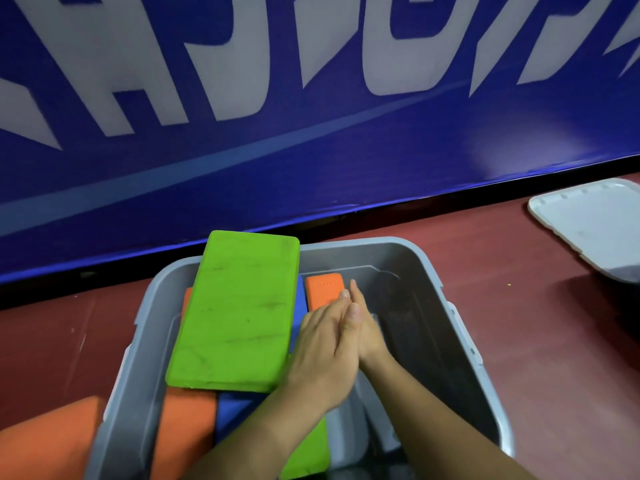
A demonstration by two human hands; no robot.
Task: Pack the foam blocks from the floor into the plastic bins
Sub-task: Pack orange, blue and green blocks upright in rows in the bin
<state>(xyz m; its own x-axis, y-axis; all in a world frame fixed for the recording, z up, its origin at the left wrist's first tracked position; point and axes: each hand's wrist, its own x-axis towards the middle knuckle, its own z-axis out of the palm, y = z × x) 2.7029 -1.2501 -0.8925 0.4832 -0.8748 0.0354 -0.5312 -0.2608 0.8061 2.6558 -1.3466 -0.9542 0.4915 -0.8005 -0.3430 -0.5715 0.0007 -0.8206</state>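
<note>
pressing flat together, left hand (322,348) and right hand (370,329) sit beside a scuffed green foam block (235,313).

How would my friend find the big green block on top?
Find the grey plastic bin on the red floor, under the blue banner. In its left half, the top green foam block lies slanted over an orange block and a blue block, its far end poking past the rim. The other green block sits lower, partly under a forearm.
</note>
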